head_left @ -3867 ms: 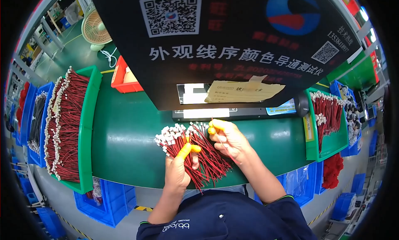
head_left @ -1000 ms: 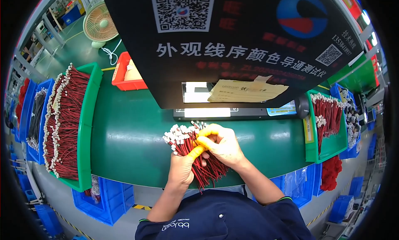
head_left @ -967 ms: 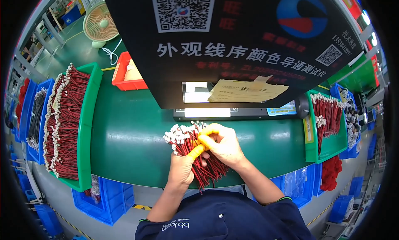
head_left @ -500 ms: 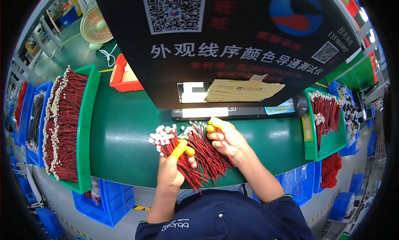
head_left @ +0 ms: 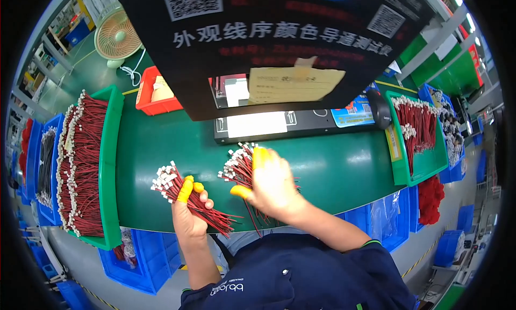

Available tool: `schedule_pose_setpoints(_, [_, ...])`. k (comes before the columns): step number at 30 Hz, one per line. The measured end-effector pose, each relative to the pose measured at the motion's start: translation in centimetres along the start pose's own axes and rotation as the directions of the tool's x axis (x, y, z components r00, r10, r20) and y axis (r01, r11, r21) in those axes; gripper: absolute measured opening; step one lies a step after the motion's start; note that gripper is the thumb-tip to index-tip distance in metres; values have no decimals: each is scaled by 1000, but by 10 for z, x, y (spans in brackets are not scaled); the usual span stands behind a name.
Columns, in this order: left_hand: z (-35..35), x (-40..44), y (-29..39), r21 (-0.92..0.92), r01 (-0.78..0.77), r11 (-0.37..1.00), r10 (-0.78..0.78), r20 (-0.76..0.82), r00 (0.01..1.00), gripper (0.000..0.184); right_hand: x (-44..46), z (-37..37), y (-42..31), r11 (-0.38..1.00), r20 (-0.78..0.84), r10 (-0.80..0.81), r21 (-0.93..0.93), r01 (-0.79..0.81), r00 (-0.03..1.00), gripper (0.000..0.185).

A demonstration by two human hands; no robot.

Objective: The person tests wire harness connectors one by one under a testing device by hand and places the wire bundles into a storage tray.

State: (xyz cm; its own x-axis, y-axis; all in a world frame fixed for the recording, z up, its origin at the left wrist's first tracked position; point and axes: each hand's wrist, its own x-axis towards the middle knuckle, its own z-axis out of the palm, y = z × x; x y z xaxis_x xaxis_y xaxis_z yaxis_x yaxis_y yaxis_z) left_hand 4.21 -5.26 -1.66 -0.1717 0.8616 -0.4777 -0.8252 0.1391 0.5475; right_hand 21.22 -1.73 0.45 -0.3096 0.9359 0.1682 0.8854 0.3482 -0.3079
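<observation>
My left hand is closed around a bundle of dark red cables with white connectors, the connector ends pointing up and left and the loose ends trailing right. Yellow covers sit on its thumb and finger. Over a second pile of red cables with white connectors lies my right hand, back upward. Its yellow-covered thumb and forefinger are spread apart, and the hand hides much of the pile. Both bundles are over the green tabletop.
A black tester with a large printed panel stands behind the hands. Green bins of red cables flank the table, a left bin and a right bin. A red-orange tray sits at the back left. Blue crates stand below.
My left hand has moved left with its bundle, away from the pile. My right hand, earlier pinching a cable near the tester, has come down over the pile with its fingers spread.
</observation>
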Motion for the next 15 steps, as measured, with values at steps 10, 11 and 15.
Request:
schedule_pose_setpoints(10, [-25,-8,12,-19,-109,994,110,120,987,14,-69,13,15,819,43,-574,62,571,818,41])
schedule_pose_setpoints(11, [-25,-8,12,21,-131,991,128,108,986,15,-77,11,20,799,7,-598,79,596,801,40])
schedule_pose_setpoints(15, [-14,-5,4,146,-210,967,191,131,973,17,-103,14,46,763,-161,-640,-15,646,752,32])
